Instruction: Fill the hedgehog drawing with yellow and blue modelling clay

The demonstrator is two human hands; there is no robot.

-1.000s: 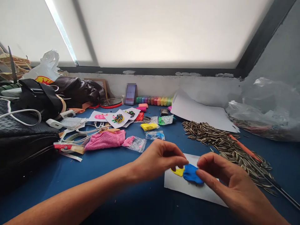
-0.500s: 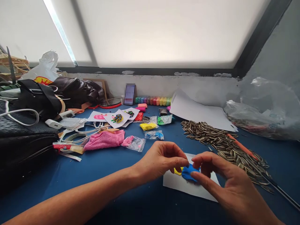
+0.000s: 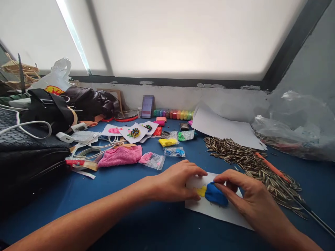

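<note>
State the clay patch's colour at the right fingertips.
The clay patch is blue; head view shows it.

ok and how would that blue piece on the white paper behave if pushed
The blue piece would probably dent rather than crack, since its uneven, rounded surface looks soft and putty-like. Spread out low on the white paper, it seems unlikely to roll or tip.

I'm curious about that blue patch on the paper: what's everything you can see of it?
The blue patch is plain, deep blue and roughly rounded, with a soft, matte look like modelling clay. It lies flattened on the white paper, its left side meeting a yellow piece. The right hand has thumb and forefinger pinched on blue material at its upper edge; whether that bit is separate is unclear.
</note>
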